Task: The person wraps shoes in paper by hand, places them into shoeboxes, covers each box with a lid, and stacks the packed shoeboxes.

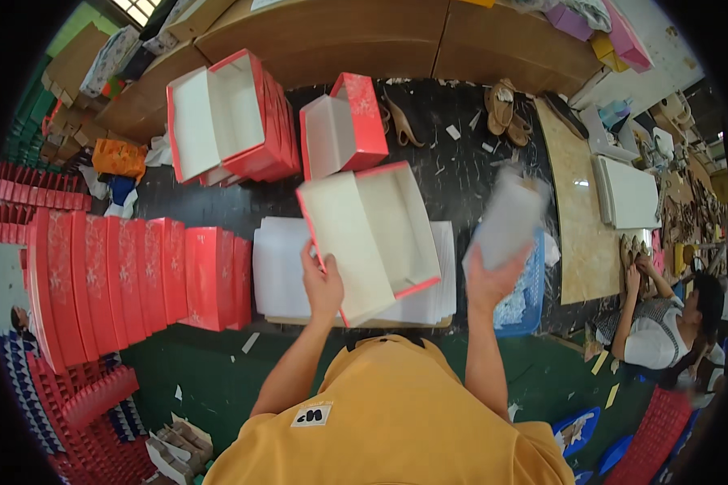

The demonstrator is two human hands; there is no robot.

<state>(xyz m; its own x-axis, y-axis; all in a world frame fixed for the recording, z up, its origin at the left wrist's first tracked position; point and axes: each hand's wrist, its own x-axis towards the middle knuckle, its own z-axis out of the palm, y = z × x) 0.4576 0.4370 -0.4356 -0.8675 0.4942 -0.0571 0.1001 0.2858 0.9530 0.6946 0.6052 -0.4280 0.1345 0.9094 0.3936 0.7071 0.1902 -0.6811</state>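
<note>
My left hand (323, 284) is closed on the near left edge of an open red shoebox (404, 212), tilted in front of me. A flap of white paper (348, 234) covers the left part of its inside; the rest shows bare white walls. My right hand (493, 279) grips the lower end of a whitish, see-through wrapped bundle (511, 212), held up to the right of the shoebox and smeared by motion. What is inside the bundle cannot be made out. Under the shoebox lies a stack of white paper sheets (279, 271).
Red shoeboxes (121, 275) stand in a row at left; nested open ones (275, 137) lie at the back. Beyond my right hand are a blue basket (534, 311), loose shoes (501, 105) and a board (570, 218). A co-worker (659, 327) sits at far right.
</note>
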